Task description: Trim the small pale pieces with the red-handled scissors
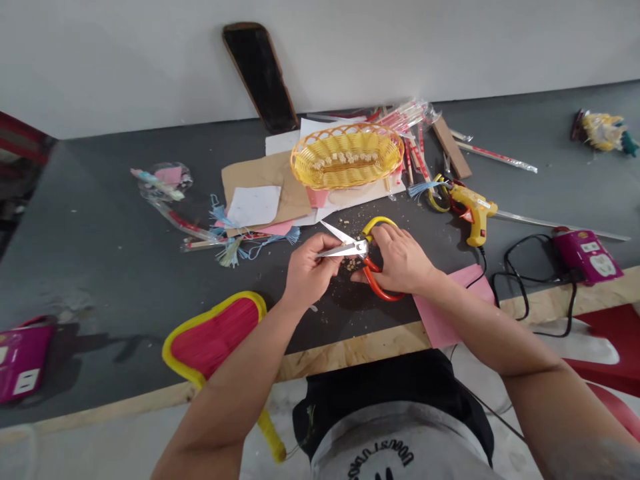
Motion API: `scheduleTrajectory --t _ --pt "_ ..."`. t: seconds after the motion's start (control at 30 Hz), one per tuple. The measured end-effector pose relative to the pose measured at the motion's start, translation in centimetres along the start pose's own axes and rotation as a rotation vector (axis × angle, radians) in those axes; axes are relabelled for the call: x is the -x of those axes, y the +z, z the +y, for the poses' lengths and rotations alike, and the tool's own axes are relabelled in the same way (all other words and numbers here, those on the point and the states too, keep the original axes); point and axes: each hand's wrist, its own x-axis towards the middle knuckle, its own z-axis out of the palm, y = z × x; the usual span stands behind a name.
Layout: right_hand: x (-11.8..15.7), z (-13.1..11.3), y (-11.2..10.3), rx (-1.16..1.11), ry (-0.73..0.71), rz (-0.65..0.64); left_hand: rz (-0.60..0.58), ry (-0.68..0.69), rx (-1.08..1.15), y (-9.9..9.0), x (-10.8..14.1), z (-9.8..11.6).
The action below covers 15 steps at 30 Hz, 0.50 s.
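Scissors [361,249] with one yellow handle and one red-orange handle are held open by a person's right hand [401,259], over the near part of a dark gray tabletop [125,247]. The right forearm reaches in from the near right, fingers curled around the handles; the left forearm angles in from the near left, the left hand [309,270] bent inward with fingertips gathered at the lower blade, though whether they pinch anything is too small to tell. The silver blades point left, parted in a V from a round pivot. Pale crumbs [351,265] lie scattered below. Beyond sits a yellow basket [345,177] holding small pale pieces [345,159], with a yellow glue gun [473,210] lying to the right.
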Motion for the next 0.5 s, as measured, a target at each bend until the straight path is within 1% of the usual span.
scheduleTrajectory --t 0.13,0.27,0.33,0.5 --pt "-0.05 0.0 0.11 -0.028 -0.015 0.006 0.003 0.032 0.02 -0.08 0.1 -0.61" --pt "-0.02 -0.05 0.15 -0.051 -0.023 0.014 -0.01 0.036 0.035 -0.14 0.26 -1.01" --pt "0.0 -0.12 0.19 -0.05 -0.02 0.016 0.0 0.041 0.015 -0.1 0.27 -0.87" --pt "0.0 -0.17 0.41 -0.015 -0.014 0.03 0.078 0.053 -0.106 0.04 0.13 -0.01"
